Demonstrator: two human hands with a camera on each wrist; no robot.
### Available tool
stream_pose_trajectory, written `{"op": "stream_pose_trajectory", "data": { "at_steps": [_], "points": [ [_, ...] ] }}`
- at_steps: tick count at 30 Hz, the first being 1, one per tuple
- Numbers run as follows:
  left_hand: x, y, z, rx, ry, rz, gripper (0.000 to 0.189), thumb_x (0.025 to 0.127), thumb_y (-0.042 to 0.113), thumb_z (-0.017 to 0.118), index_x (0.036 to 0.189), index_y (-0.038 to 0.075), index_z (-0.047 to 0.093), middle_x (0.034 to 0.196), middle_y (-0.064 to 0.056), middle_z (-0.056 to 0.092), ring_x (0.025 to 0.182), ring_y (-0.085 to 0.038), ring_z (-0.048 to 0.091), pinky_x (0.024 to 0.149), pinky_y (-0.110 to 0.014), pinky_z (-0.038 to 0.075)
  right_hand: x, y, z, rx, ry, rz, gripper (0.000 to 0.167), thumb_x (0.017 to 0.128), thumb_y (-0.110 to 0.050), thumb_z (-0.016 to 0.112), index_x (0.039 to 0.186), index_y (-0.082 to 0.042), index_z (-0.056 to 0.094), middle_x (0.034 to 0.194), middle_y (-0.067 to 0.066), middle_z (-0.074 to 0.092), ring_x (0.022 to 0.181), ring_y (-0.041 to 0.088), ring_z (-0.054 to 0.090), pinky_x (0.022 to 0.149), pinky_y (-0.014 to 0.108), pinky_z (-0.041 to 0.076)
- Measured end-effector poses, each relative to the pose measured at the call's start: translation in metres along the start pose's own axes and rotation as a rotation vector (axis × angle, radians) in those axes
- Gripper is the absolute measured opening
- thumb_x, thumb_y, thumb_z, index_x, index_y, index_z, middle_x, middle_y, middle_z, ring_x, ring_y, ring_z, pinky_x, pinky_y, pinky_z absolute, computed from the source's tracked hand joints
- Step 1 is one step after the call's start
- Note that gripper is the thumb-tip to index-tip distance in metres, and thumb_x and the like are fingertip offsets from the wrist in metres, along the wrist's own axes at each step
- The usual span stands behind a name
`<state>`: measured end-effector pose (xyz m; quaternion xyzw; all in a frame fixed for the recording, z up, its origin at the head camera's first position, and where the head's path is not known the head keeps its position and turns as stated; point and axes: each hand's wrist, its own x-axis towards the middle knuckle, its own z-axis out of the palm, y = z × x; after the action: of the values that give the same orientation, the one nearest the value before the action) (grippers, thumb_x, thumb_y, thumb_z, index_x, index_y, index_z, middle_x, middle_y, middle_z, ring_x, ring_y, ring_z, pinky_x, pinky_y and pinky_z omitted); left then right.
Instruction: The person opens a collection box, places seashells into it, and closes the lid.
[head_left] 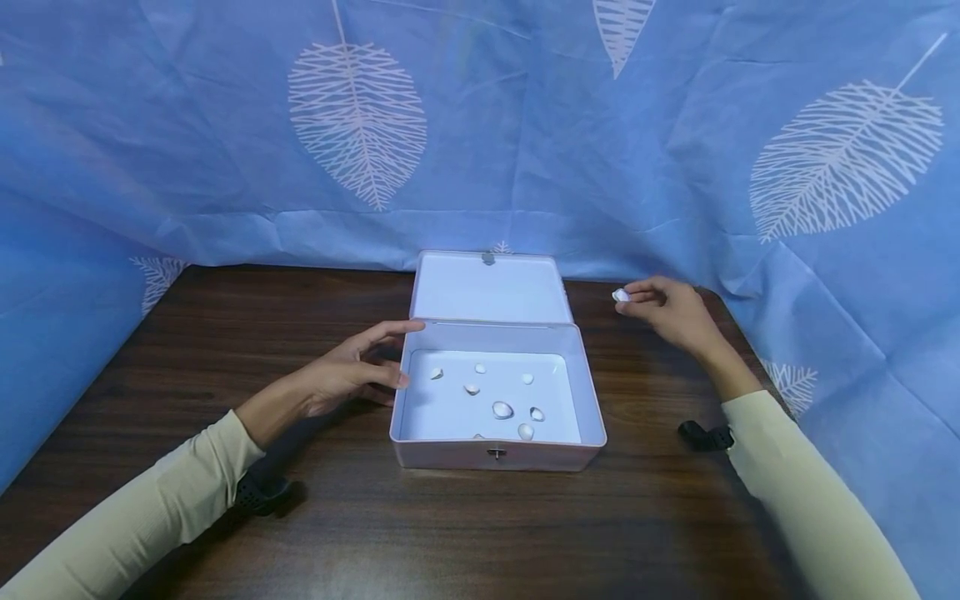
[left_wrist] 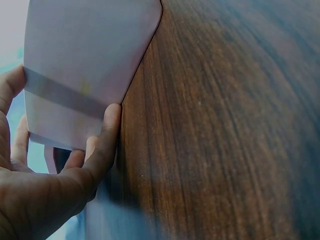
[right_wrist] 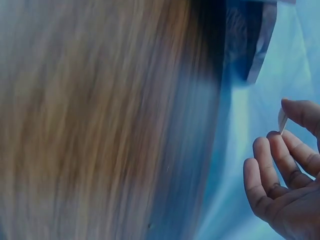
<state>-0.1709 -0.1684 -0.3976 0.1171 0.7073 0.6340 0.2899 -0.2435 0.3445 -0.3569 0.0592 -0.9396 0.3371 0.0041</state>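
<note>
A small white seashell [head_left: 620, 295] is pinched between the thumb and fingertips of my right hand [head_left: 675, 317], raised over the far right of the table. In the right wrist view the shell [right_wrist: 282, 120] shows edge-on, with the other fingers spread. A pale pink box [head_left: 498, 457] with a white inside stands mid-table, and several small white shells [head_left: 502, 410] lie scattered on its floor. My left hand [head_left: 341, 375] touches the box's left side. Its extended fingers lie along the side wall [left_wrist: 90, 50] in the left wrist view, one fingertip reaching the back corner.
The box's lid [head_left: 491, 287] is swung back behind it, near the blue leaf-print cloth [head_left: 480, 167] that hangs past the table's far edge. A small metal clasp [head_left: 496, 453] is on the front wall. Dark brown wood [head_left: 450, 533] forms the tabletop.
</note>
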Motion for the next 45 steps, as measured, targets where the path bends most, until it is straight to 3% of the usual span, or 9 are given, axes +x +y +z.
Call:
{"op": "stream_pose_trajectory", "data": {
  "at_steps": [4,11,32,45],
  "points": [
    [0.0,0.0,0.0,-0.001,0.001,0.0,0.085,0.103,0.01,0.077,0.176,0.032,0.038,0.178,-0.02,0.028,0.14,-0.047,0.06,0.101,-0.054,0.065,-0.008,-0.015,0.006,0.017,-0.016,-0.007,0.056,0.108,-0.042,0.079,0.146,-0.002,0.07,0.139,0.023,0.075,0.115,0.02,0.074,0.084,0.01,0.052],
    [0.001,0.0,0.001,0.006,0.001,0.003,0.084,0.104,0.01,0.076,0.176,0.031,0.038,0.178,-0.02,0.028,0.139,-0.046,0.06,0.101,-0.053,0.065,-0.024,-0.034,0.013,0.055,-0.018,-0.065,0.051,0.106,-0.042,0.081,0.143,-0.007,0.073,0.135,0.018,0.078,0.106,0.005,0.07,0.086,0.011,0.054],
    [0.001,0.002,0.0,-0.011,0.003,0.006,0.086,0.103,0.008,0.077,0.176,0.03,0.038,0.175,-0.022,0.03,0.139,-0.046,0.06,0.1,-0.052,0.065,-0.056,-0.082,0.028,0.172,-0.02,-0.157,0.038,0.104,-0.029,0.084,0.135,-0.008,0.077,0.126,0.013,0.079,0.107,0.009,0.072,0.089,0.012,0.058],
    [0.0,0.001,0.0,-0.016,0.002,-0.003,0.086,0.103,0.008,0.076,0.176,0.031,0.037,0.177,-0.02,0.03,0.141,-0.047,0.059,0.101,-0.052,0.065,-0.067,-0.099,0.043,0.225,-0.092,-0.194,0.038,0.103,-0.025,0.086,0.137,-0.01,0.077,0.12,0.012,0.078,0.106,0.014,0.072,0.087,0.019,0.06]
  ]
}}
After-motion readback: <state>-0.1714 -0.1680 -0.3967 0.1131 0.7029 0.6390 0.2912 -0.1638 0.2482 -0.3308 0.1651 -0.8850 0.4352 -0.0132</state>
